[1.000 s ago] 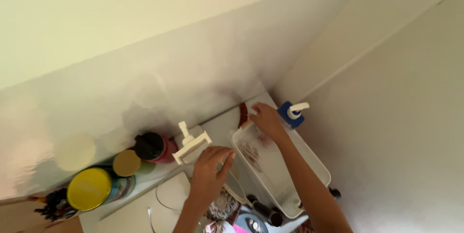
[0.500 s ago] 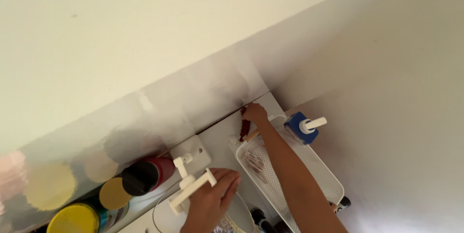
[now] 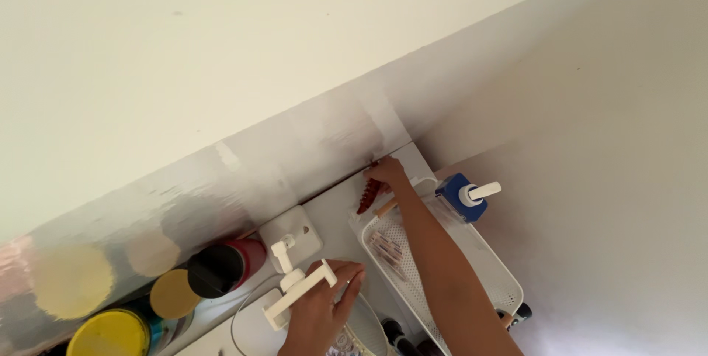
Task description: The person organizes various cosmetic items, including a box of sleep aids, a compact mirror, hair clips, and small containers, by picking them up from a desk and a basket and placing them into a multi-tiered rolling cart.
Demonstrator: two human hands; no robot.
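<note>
Two hands are at work over the white counter (image 3: 332,205). The right hand (image 3: 387,171) is closed on a small dark red comb-like piece (image 3: 369,196) at the far corner, just beside the white perforated tray (image 3: 487,253); the piece is judged light, stiff and toothed, best pinched at its plain end. The left hand (image 3: 324,304) rests with fingers spread against a white plastic bracket (image 3: 295,289), probably rigid and light; whether it is gripped cannot be told.
</note>
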